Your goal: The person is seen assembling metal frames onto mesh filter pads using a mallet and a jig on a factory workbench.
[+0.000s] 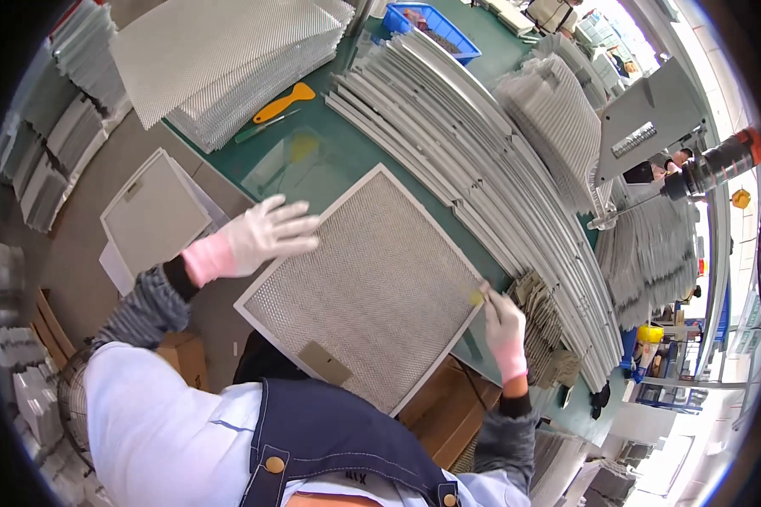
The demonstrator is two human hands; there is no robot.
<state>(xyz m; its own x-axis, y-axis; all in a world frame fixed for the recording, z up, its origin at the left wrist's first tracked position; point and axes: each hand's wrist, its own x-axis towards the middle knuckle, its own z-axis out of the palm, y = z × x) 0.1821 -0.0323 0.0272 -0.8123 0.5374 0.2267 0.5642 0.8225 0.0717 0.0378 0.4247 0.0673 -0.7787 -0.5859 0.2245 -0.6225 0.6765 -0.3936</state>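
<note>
A square metal mesh filter panel [359, 279] in a thin light frame lies tilted across the near edge of the green table, partly over my lap. My right hand [506, 328], in a white and pink glove, has its fingers closed at the panel's right corner. My left hand [262, 237], gloved alike, is open with fingers stretched out over the panel's upper left edge; whether they touch it I cannot tell. Near the panel's lower edge sits a small greyish-brown rectangular patch [325, 362].
Long metal frame strips [448, 144] lie beyond the panel on the green table [228, 160]. Mesh sheets [228, 59] are stacked at the far left, beside a yellow scraper [284, 102]. A power screwdriver [710, 173] hangs at right. A finished-looking panel [155, 207] stands lower left.
</note>
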